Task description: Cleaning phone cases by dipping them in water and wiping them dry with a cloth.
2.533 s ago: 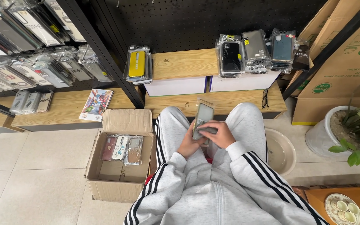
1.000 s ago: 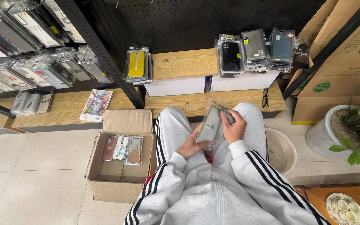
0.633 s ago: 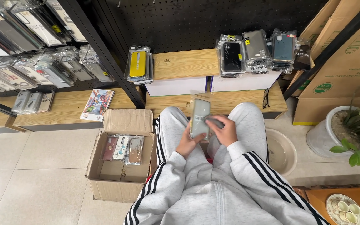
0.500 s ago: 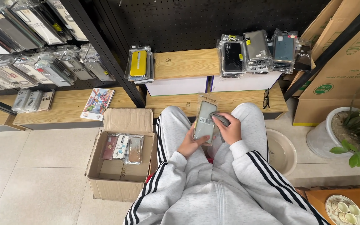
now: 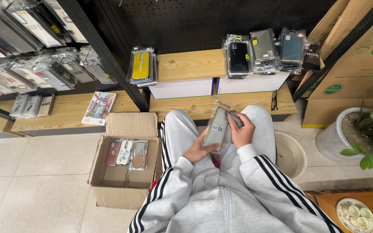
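I sit with grey-trousered knees toward a low wooden shelf point(image 5: 195, 105). My left hand point(image 5: 198, 150) grips the lower end of a grey phone case in a clear plastic sleeve point(image 5: 216, 128), held upright over my lap. My right hand point(image 5: 241, 130) holds the sleeve's right edge, with a dark flat piece point(image 5: 235, 118) pinched between its fingers at the top. An open cardboard box point(image 5: 124, 164) with several patterned phone cases stands on the floor by my left knee.
Packaged phone cases lie stacked on the upper shelf: a yellow one point(image 5: 141, 65) and a dark pile point(image 5: 264, 49). More cases hang on racks point(image 5: 26, 39) at left. Glasses point(image 5: 274, 100), a booklet point(image 5: 99, 108), a basin point(image 5: 291, 154), a potted plant point(image 5: 368, 129) and big boxes point(image 5: 355, 64) surround me.
The sleeved case has been turned and tilted between my hands; my right hand shifted from its top to its right edge and now pinches a dark piece there.
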